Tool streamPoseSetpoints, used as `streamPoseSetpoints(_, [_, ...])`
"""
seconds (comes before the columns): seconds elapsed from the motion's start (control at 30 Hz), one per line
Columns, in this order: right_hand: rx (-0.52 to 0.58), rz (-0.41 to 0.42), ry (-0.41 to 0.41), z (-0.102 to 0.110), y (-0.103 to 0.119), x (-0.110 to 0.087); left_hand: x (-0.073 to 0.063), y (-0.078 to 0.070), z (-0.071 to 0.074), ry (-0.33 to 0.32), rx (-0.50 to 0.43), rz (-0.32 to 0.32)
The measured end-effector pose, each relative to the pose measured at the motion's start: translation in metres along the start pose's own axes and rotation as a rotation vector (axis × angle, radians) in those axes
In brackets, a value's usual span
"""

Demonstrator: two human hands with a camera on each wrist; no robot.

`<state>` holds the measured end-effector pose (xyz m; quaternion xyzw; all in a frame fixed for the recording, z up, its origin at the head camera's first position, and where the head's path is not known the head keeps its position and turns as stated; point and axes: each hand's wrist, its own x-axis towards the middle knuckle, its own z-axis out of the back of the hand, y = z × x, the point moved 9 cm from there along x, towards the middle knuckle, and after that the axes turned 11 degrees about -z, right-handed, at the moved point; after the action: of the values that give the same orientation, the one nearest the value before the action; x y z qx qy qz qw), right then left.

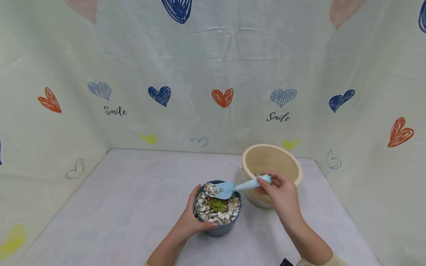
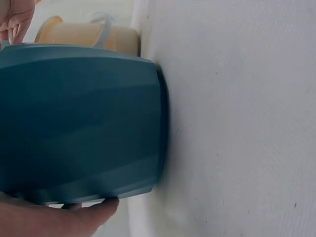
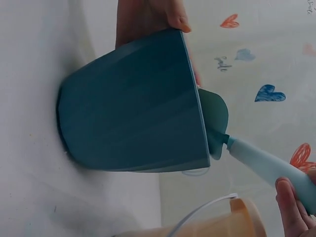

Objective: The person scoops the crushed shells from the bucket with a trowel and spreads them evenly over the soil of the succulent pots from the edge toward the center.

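A blue-grey flower pot (image 1: 220,231) stands on the table, filled with pale pebbles (image 1: 205,211) around a small green succulent (image 1: 219,204). My left hand (image 1: 193,221) grips the pot's left side, its thumb over the near rim. In my right hand (image 1: 280,190) is the handle of a light blue trowel (image 1: 226,189), pinched between thumb and fingers. Its blade lies over the pot's opening with pebbles at the tip. From the side, the right wrist view shows the blade (image 3: 215,118) at the pot's rim; the pot's wall hides the plant there.
A cream bucket (image 1: 246,162) with a bail handle (image 2: 102,30) stands behind and right of the pot, under my right hand, some pebbles (image 1: 257,174) inside. Behind the white-covered table (image 1: 133,207) hangs a curtain (image 1: 199,122) printed with hearts. A small black object (image 1: 285,262) shows at the bottom edge.
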<state>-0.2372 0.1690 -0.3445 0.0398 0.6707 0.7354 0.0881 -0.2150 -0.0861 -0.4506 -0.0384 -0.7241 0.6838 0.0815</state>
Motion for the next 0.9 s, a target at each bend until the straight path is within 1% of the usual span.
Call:
streamPoseSetpoints(0.1, [-0.014, -0.003, 0.016, -0.005, 0.004, 0.001, 0.001, -0.001, -0.001, 0.038, -0.017, -0.004])
streamPoseSetpoints(0.27, [-0.052, -0.009, 0.036, -0.012, 0.011, 0.002, 0.006, -0.003, 0.000, 0.144, -0.019, -0.011])
streamPoseSetpoints(0.53, [-0.068, 0.015, 0.061, -0.019, 0.024, 0.003, 0.017, -0.002, 0.005, 0.291, 0.038, -0.026])
streamPoseSetpoints(0.63, [-0.057, 0.036, 0.063, -0.021, 0.027, 0.002, 0.020, -0.002, 0.005, 0.329, 0.038, -0.027])
streamPoseSetpoints(0.73, [-0.042, 0.072, 0.072, -0.024, 0.031, 0.000, 0.023, -0.002, 0.004, 0.362, 0.019, -0.031])
streamPoseSetpoints(0.9, [-0.057, 0.135, 0.093, -0.029, 0.035, -0.005, 0.026, 0.000, 0.003, 0.415, -0.017, -0.046])
